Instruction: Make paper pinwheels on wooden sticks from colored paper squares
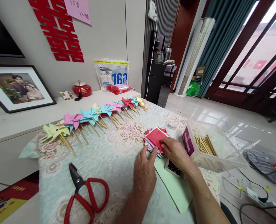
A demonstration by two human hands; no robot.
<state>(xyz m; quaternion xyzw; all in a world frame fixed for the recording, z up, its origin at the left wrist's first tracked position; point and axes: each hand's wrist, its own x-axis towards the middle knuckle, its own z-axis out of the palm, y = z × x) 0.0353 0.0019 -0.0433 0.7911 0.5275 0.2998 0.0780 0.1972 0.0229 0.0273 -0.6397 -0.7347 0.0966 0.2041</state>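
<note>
Item: stack of folded paper squares (156,138), just ahead of my 2 hands; right hand (176,152) nearer, fingers pinching its red top sheet, left hand (144,169) open, fingertips touching the near edge

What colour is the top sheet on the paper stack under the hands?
Red, on the paper stack; clearest in the head view.

Both forearms are reaching forward; the left hand (144,172) is lying flat with fingers spread, the right hand (176,153) is curling, fingertips pinching.
</note>
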